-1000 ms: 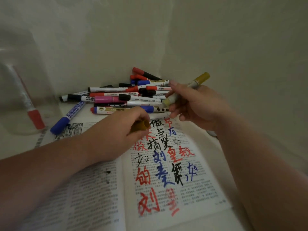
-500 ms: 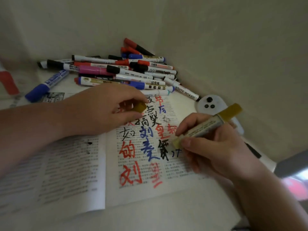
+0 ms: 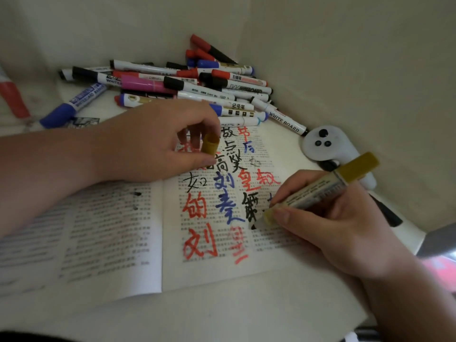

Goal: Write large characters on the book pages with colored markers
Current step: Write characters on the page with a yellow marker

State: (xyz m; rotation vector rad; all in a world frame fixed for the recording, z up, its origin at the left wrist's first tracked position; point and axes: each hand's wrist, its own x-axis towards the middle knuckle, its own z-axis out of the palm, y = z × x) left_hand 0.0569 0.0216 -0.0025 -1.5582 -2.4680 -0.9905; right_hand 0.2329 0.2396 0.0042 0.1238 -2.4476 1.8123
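Observation:
An open book (image 3: 128, 233) lies flat on the white table. Its right page carries large red, blue and black characters over the print. My right hand (image 3: 328, 225) grips a gold marker (image 3: 320, 188) like a pen, its tip touching the right page near the black character. My left hand (image 3: 158, 144) rests on the upper part of the book and pinches the marker's gold cap (image 3: 210, 143) between thumb and fingers.
A pile of several markers (image 3: 187, 87) in black, red, blue and pink lies behind the book against the wall corner. A blue marker (image 3: 71, 106) lies at the left. A white controller (image 3: 328, 146) sits right of the book. The table's front edge is near.
My right hand came down from the marker pile to the right page and set the gold marker's tip on the paper. My left hand stayed on the book with the cap.

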